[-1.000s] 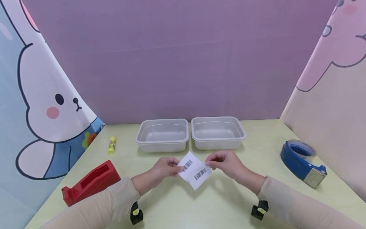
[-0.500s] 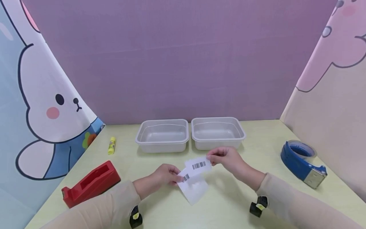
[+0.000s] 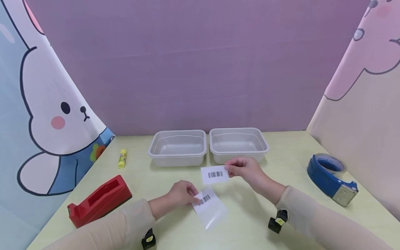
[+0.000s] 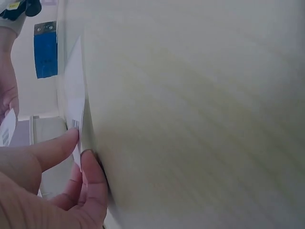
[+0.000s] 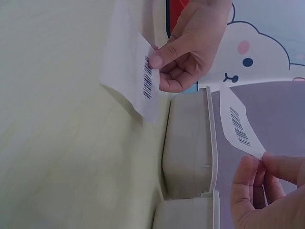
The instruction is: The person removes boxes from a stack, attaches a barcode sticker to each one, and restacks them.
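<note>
My right hand [image 3: 248, 172] pinches a small white barcode label [image 3: 215, 174] by its right corner, held up in front of the right tub. My left hand [image 3: 182, 193] pinches the left edge of a backing sheet [image 3: 214, 211], which bears another barcode label [image 3: 204, 199] beside the thumb. The bare part of the sheet looks glossy and slants down toward the table. In the right wrist view the label [image 5: 237, 121] curves slightly between thumb and fingers, apart from the sheet [image 5: 126, 67]. The left wrist view has the sheet [image 4: 76, 81] nearly edge-on, gripped between thumb and fingers.
Two pale plastic tubs, left [image 3: 178, 160] and right [image 3: 237, 158], stand side by side at the back. On the left are a red tape dispenser [image 3: 100, 201] and a yellow glue stick [image 3: 122, 158]. A blue tape gun [image 3: 328, 178] with a tape roll lies at right.
The right hand has peeled one barcode label away from the backing sheet and raised it slightly. The left hand has lowered the sheet with the other label; a gap now separates them.
</note>
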